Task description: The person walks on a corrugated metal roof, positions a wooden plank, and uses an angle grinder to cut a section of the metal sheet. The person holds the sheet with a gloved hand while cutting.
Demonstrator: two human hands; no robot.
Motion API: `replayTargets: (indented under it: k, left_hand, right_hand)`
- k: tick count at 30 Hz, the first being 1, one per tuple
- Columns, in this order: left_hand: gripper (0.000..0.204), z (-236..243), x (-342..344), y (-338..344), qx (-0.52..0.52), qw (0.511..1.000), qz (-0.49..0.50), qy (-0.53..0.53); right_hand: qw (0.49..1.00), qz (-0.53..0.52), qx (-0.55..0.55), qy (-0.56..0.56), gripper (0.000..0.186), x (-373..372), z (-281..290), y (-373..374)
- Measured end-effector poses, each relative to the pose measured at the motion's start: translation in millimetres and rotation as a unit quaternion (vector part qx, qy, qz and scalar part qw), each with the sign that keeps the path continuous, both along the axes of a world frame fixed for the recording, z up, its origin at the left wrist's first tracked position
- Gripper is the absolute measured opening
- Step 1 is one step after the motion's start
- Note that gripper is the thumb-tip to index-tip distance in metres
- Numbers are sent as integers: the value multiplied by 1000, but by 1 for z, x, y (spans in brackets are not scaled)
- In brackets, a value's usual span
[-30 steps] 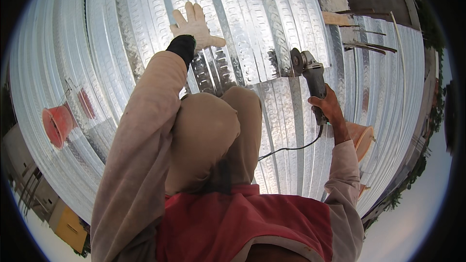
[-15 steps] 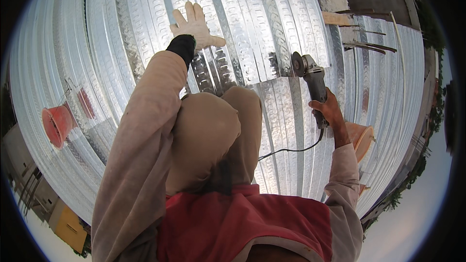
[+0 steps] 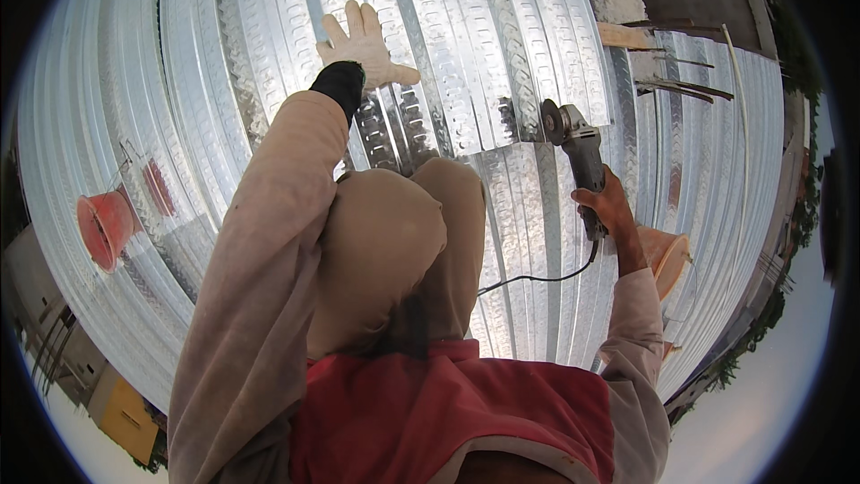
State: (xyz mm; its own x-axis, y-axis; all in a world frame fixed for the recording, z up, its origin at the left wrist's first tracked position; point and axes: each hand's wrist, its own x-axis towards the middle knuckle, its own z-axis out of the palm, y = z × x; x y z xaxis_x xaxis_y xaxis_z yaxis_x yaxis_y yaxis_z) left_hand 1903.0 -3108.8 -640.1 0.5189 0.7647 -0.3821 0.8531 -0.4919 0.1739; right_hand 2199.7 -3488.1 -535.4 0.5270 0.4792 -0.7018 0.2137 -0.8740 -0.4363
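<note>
My left hand (image 3: 363,47), in a pale work glove, lies flat with fingers spread on a ribbed, shiny metal deck sheet (image 3: 466,45). My right hand (image 3: 607,211) is bare and grips the body of a grey angle grinder (image 3: 573,148). Its disc sits at the near edge of the upper sheet, where that sheet overlaps a lower one. A black cable (image 3: 537,278) runs from the grinder back toward my body. My bent knee in tan trousers (image 3: 394,242) fills the middle, between both arms.
Corrugated metal decking (image 3: 116,125) covers the whole surface around me. An orange bucket (image 3: 103,226) stands at the left, another orange bucket (image 3: 667,255) at the right behind my forearm. Wooden boards (image 3: 627,36) and thin rods (image 3: 681,85) lie at the upper right.
The grinder has shifted slightly left along the sheet edge. My left hand stays flat on the sheet.
</note>
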Motion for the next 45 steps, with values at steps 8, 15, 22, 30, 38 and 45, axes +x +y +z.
replayTargets:
  k: [8,15,22,30,38,45]
  left_hand:
    - [152,6,1,0,-13,1000,1,18]
    - [151,4,2,2,-24,1000,6,15]
    - [149,-1,1,0,-1,1000,-2,0]
    - [150,-3,0,-1,6,1000,0,-1]
    - [151,0,1,0,-6,1000,2,3]
    - [151,0,0,-1,2,1000,0,4]
  right_hand:
    - [1000,1,-3,-3,62,-4,5,-3]
    - [1000,11,-10,-9,60,-4,8,-6]
    - [1000,10,-2,-20,61,-7,8,-11]
    - [1000,16,-5,-20,57,-11,14,-10]
    - [999,25,-1,-25,55,-10,14,-14]
    - [999,23,2,-24,56,-8,12,-19]
